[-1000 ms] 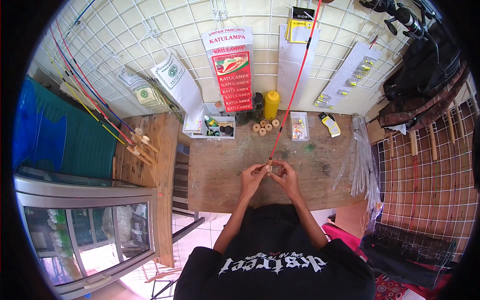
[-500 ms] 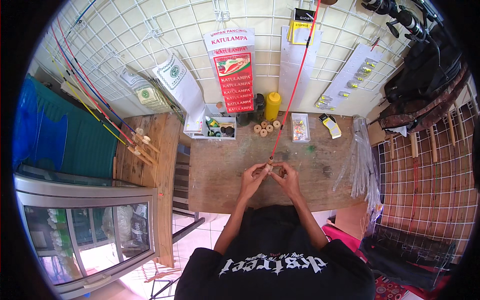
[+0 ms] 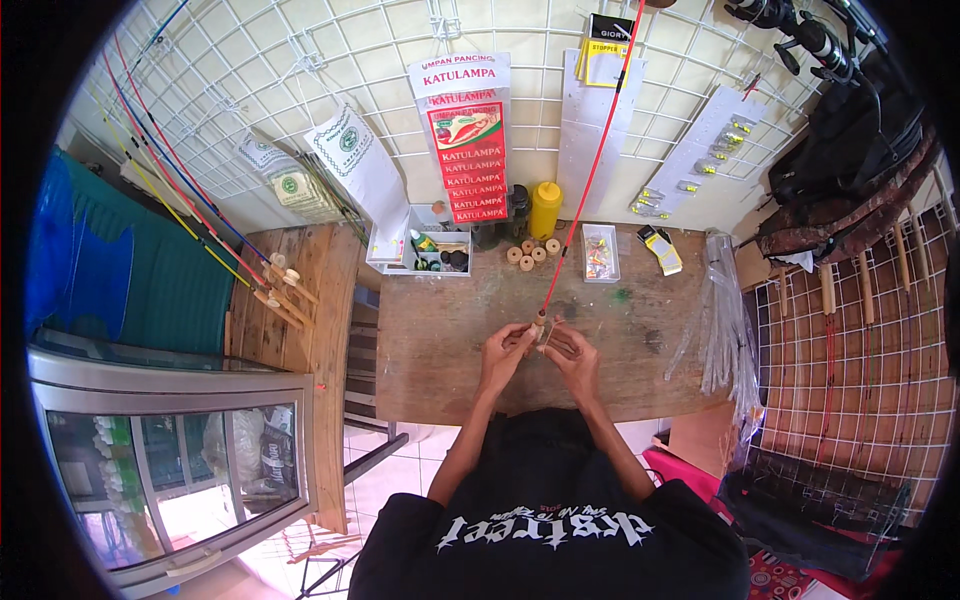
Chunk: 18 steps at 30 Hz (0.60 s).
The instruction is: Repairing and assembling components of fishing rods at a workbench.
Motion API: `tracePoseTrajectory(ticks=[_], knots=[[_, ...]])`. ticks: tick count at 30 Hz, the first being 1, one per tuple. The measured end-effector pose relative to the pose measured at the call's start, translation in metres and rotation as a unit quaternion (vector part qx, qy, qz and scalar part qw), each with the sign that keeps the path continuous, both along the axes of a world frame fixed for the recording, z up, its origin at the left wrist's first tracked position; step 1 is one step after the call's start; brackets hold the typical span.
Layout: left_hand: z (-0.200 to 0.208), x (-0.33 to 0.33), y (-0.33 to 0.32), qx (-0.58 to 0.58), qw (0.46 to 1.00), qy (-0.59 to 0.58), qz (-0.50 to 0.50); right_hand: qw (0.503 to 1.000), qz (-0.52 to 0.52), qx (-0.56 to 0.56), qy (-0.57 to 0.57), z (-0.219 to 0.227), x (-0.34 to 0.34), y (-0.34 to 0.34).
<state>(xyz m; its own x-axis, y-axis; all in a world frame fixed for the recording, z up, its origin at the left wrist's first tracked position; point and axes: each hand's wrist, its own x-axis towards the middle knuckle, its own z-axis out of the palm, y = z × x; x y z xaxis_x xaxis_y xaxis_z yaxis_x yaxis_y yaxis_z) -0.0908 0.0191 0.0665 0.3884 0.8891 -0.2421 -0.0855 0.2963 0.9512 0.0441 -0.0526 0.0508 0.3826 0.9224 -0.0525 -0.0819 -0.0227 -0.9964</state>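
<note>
Both hands meet over the middle of the wooden table (image 3: 450,350), at the lower end of a thin red rod (image 3: 590,180) that slants up and away toward the wire grid wall (image 3: 300,90). The left hand (image 3: 503,352) curls its fingers around the rod's pale butt end (image 3: 540,322), thumb and forefinger pressed on it. The right hand (image 3: 573,352) sits just beside, touching the same end, fingertips drawn together in a pinch; what lies between them is too small to tell. Behind the hands, near the wall, stand a yellow bottle (image 3: 545,208), a cluster of small wooden spools (image 3: 530,253), a clear box of small parts (image 3: 600,252) and a white tray (image 3: 430,250). A bundle of clear plastic sleeves (image 3: 725,320) lies at the table's right edge. More rods (image 3: 190,210) lean at the left
</note>
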Motion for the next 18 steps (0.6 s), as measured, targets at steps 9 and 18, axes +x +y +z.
tracePoseTrajectory(ticks=[9,18], knots=[[-0.002,0.000,0.001,0.016,1.000,0.009,0.004,0.993,0.006,0.026,-0.119,0.022,-0.012,0.015],[-0.002,-0.003,0.005,0.042,0.997,0.059,-0.013,0.997,0.025,0.020,-0.075,-0.002,-0.008,0.021]])
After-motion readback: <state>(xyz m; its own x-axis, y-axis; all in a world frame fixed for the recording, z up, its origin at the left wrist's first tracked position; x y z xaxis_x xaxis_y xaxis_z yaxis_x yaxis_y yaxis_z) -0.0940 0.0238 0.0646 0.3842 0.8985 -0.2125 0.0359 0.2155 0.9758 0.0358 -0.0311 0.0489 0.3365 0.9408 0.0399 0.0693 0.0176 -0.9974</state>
